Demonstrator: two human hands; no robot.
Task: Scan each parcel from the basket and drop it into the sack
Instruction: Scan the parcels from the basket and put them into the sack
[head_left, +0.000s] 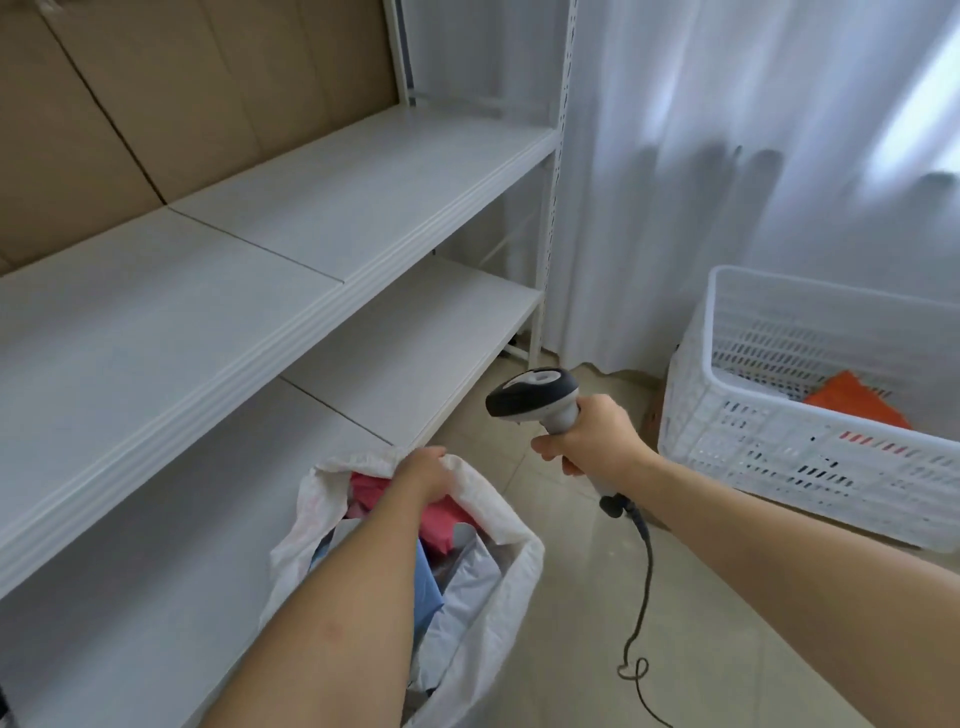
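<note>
1. My left hand (423, 474) reaches into the mouth of the white sack (498, 525); its fingers curl over the far rim, though I cannot tell whether they pinch the fabric or only press on it.
2. Inside the sack I see parcels already dropped: a red parcel (441, 514) just under the hand, a blue one (428, 582) and a grey one (467, 582) lower down.
3. My right hand (587, 434) is wrapped firmly round the handle of the scanner (535, 395), head pointing left towards the shelving (311, 218); the cable (641, 597) trails to the floor.
4. The white basket (737, 415) stands to the right, well apart from the sack. An orange parcel (852, 397) lies in it.
5. Key relation: the orange parcel lies right of and beyond both hands, nearer the right one. That grip is occupied, so I judge the left must cross over.
</note>
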